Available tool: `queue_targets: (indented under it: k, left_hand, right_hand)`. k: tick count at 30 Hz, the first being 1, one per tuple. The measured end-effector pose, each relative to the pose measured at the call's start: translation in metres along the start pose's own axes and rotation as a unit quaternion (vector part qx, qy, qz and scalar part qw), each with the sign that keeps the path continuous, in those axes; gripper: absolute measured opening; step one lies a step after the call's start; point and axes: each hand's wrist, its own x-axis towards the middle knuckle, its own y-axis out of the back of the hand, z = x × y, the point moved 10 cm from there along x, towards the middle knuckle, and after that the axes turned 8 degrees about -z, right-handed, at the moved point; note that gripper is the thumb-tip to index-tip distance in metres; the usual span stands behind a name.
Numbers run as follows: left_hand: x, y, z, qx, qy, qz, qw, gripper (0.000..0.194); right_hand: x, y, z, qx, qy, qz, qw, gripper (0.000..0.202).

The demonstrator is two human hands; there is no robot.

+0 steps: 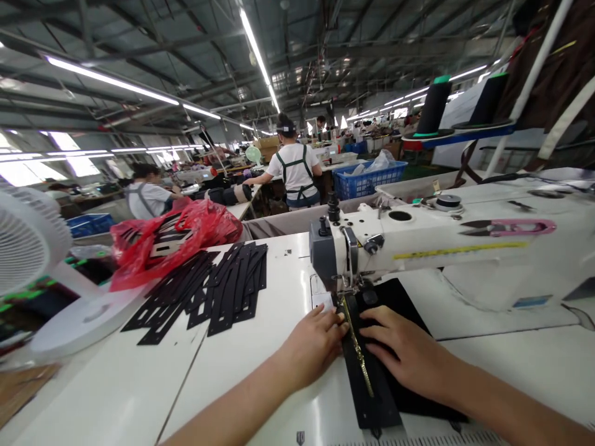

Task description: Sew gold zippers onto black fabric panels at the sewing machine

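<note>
A black strip with a gold-toothed zipper (361,362) down its middle lies lengthwise under the needle area of a white sewing machine (418,241). Beneath and to the right of it is a larger black panel (425,396). My left hand (309,347) has its fingers bent together at the strip's left edge, close to the presser foot; its thumb is partly hidden. Flat on the black material right of the zipper rests my right hand (406,353), fingers spread. The strip's far end is hidden below the machine head.
Several black slotted strips (237,288) are piled to the left, beside a red plastic bag (171,235) and a white fan (88,316). Pink-handled snips (509,227) lie on the machine arm. Black thread cones (432,108) stand behind. A person (295,164) works beyond, near a blue crate (369,179).
</note>
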Motion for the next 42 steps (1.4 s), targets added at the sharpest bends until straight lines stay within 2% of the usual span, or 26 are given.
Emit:
queue_targets:
  k: [3,8,12,16,21,28,33,35,37,40,42]
  left_hand:
    - [0.002,0.003,0.0,0.002,0.018,0.034,0.999,0.024]
    - [0.008,0.0,-0.008,-0.012,0.074,0.067,0.995,0.023]
    - [0.007,0.0,-0.007,-0.029,0.065,0.071,0.995,0.027]
    - [0.002,0.0,-0.008,-0.046,0.06,0.08,0.994,0.031]
    - [-0.001,-0.001,-0.007,-0.062,0.062,0.099,0.991,0.026]
    - [-0.007,0.002,-0.009,-0.068,0.091,0.119,0.986,0.023]
    - [-0.006,-0.001,-0.001,-0.025,0.06,0.113,0.991,0.02]
    - [-0.007,-0.001,0.006,-0.005,0.037,0.111,0.993,0.02]
    - [-0.009,0.0,0.013,0.019,0.022,0.113,0.993,0.022]
    - [-0.012,0.002,0.022,0.061,0.014,0.108,0.992,0.023]
    - [-0.014,0.003,0.027,0.083,0.011,0.103,0.991,0.024]
  right_hand:
    - [-0.002,-0.005,-0.006,0.031,-0.029,-0.021,0.999,0.017]
    - [0.013,-0.013,-0.003,0.017,-0.062,-0.021,0.998,0.017]
    - [0.026,-0.019,0.006,0.023,-0.084,-0.013,0.996,0.011]
    - [0.023,-0.02,0.011,0.033,-0.109,-0.008,0.993,0.012]
    - [0.014,-0.019,0.009,0.048,-0.129,-0.013,0.99,0.012]
    - [0.03,-0.022,0.01,0.027,-0.147,-0.016,0.989,0.009]
    - [0.017,-0.02,0.012,0.029,-0.161,-0.011,0.987,0.01]
    - [0.006,-0.019,0.007,0.007,-0.137,0.001,0.99,0.015]
    - [-0.003,-0.018,-0.009,-0.068,-0.07,0.03,0.995,0.025]
    - [-0.013,-0.027,-0.035,-0.202,0.044,0.058,0.977,0.039]
    - [-0.015,-0.034,-0.039,-0.243,0.067,0.057,0.966,0.041]
